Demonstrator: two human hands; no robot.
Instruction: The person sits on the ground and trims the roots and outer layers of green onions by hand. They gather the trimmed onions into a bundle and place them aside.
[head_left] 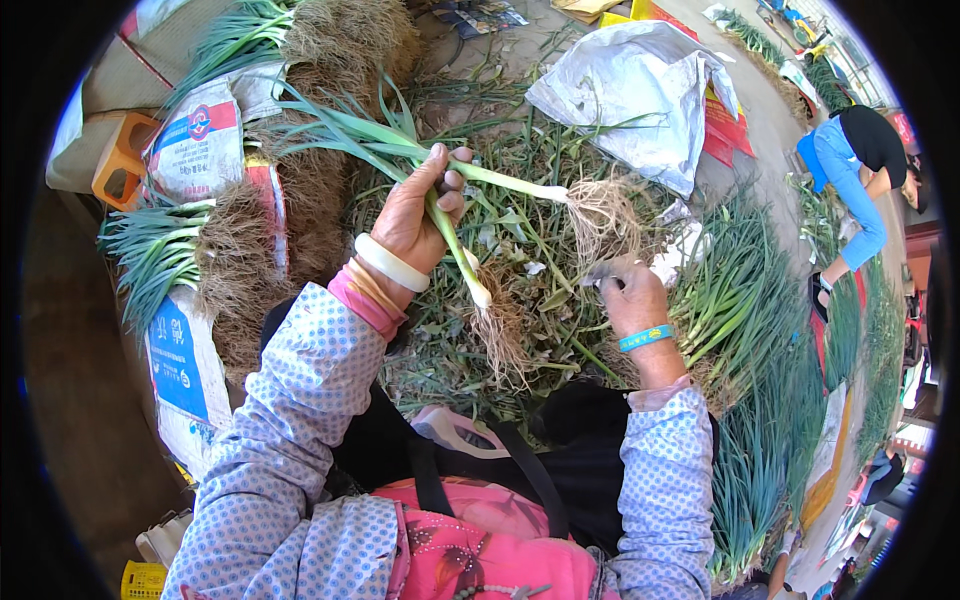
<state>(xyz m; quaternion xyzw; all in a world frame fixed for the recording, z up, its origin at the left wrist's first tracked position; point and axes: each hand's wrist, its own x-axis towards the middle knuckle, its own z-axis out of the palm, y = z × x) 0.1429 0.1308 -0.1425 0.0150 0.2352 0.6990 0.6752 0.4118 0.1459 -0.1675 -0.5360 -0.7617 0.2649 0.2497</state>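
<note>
Both forearms raised, left hand (pixel 415 215) fisted around scallions (pixel 400 140), right hand (pixel 625 290) at roots (pixel 600 215).

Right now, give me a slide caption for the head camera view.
Left hand grips two rooted green onions while the right hand pinches at their roots, above a heap of trimmings.

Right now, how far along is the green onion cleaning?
Done: trimmed bunches lie stacked on sacks at the person's left, and peelings litter the ground ahead. In hand: the left hand grips two green onions while the right hand picks at one's roots. Left: a big loose pile of onions on the right.
</note>
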